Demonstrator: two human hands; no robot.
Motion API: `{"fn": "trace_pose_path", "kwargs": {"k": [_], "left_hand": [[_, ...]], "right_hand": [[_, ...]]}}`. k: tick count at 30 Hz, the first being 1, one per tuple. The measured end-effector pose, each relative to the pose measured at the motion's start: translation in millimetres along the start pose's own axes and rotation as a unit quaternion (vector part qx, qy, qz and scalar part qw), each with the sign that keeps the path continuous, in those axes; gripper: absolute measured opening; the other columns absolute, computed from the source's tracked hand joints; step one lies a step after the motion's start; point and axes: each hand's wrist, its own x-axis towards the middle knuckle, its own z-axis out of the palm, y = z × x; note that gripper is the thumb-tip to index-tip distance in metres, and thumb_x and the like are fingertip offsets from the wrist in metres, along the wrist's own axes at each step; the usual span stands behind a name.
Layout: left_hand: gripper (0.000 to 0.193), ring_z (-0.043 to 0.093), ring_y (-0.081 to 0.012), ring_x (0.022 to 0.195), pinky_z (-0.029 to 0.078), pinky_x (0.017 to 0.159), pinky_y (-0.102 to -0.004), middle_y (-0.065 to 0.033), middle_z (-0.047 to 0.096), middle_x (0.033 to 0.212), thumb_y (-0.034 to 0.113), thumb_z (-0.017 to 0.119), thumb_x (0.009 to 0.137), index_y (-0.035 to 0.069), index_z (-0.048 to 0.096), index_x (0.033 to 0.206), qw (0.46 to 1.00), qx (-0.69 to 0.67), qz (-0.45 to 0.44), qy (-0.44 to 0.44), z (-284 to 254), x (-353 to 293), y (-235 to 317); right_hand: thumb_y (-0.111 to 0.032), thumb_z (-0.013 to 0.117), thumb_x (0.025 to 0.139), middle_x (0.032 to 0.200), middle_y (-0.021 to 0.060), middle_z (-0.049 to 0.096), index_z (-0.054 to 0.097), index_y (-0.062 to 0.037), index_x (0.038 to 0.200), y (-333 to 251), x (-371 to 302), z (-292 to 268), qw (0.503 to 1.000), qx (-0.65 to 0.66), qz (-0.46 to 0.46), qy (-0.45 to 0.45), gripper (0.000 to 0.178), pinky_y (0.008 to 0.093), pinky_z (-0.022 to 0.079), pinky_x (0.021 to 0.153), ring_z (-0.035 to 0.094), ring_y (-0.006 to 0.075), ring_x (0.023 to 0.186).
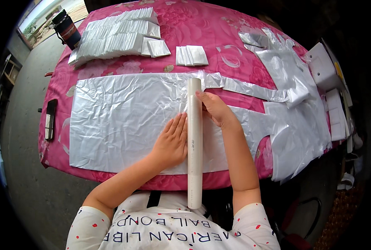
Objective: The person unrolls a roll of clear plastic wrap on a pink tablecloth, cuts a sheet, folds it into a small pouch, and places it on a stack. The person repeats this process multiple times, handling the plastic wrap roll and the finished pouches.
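Observation:
A long white plastic pipe (194, 141) lies lengthwise across a sheet of translucent plastic bags (114, 121), its near end reaching past the table edge toward my body. My right hand (214, 107) grips the pipe near its far end, thumb on top and the other fingers partly hidden behind it. Flat on the plastic just left of the pipe rests my left hand (171, 141), fingers stretched out and their tips close to the pipe. From the sheet's right part, handle strips (252, 88) run toward a loose heap of plastic bags (298, 121).
Rows of folded plastic packets (118, 35) cover the far left, with a few folded packets (192, 56) beside them. A dark flask (67, 30) stands at the far left corner. A dark, narrow tool (50, 119) lies on the pink tablecloth (60, 89). White boxes (325, 66) sit at the right.

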Motion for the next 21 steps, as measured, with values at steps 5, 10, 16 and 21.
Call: {"fn": "trace_pose_path", "kwargs": {"k": [5, 10, 16, 21], "left_hand": [[0.057, 0.024, -0.0365, 0.133, 0.015, 0.11, -0.0426, -0.0271, 0.027, 0.14, 0.021, 0.035, 0.086, -0.011, 0.03, 0.132, 1.0, 0.002, -0.004, -0.006, -2, 0, 1], [0.057, 0.023, -0.0351, 0.134, 0.014, 0.111, -0.042, -0.0263, 0.027, 0.141, 0.02, 0.036, 0.085, -0.012, 0.031, 0.132, 1.0, -0.011, -0.006, -0.002, 1, -2, 1], [0.058, 0.021, -0.0347, 0.135, 0.013, 0.111, -0.042, -0.0262, 0.026, 0.141, 0.02, 0.035, 0.084, -0.012, 0.03, 0.132, 1.0, -0.017, 0.001, -0.002, 0, 0, 4], [0.059, 0.022, -0.0357, 0.134, 0.014, 0.111, -0.0425, -0.0264, 0.027, 0.141, 0.022, 0.036, 0.084, -0.012, 0.03, 0.132, 1.0, -0.003, -0.004, 0.0, 3, -3, 0]], "right_hand": [[-0.024, 0.055, 0.089, 0.103, 0.0095, 0.061, 0.054, -0.0032, 0.108, 10, 46, -15, 0.874, 0.462, -0.132, 0.074, 0.028, 0.0351, 0.047, 0.085, 0.059, 0.0216, 0.093], [-0.016, 0.045, 0.093, 0.113, 0.0113, 0.06, 0.054, -0.0017, 0.104, -4, 43, -124, 0.774, 0.545, -0.321, 0.019, 0.02, 0.041, 0.048, 0.087, 0.056, 0.027, 0.106], [-0.024, 0.027, 0.098, 0.12, 0.0139, 0.055, 0.048, -0.0037, 0.108, -59, -12, -199, 0.758, 0.47, -0.409, 0.192, 0.031, 0.0469, 0.043, 0.094, 0.05, 0.0292, 0.115], [-0.023, 0.033, 0.097, 0.131, 0.014, 0.047, 0.04, -0.0037, 0.129, -116, -53, -60, 0.843, 0.264, -0.431, 0.181, 0.038, 0.0395, 0.028, 0.107, 0.041, 0.0269, 0.125]]}}
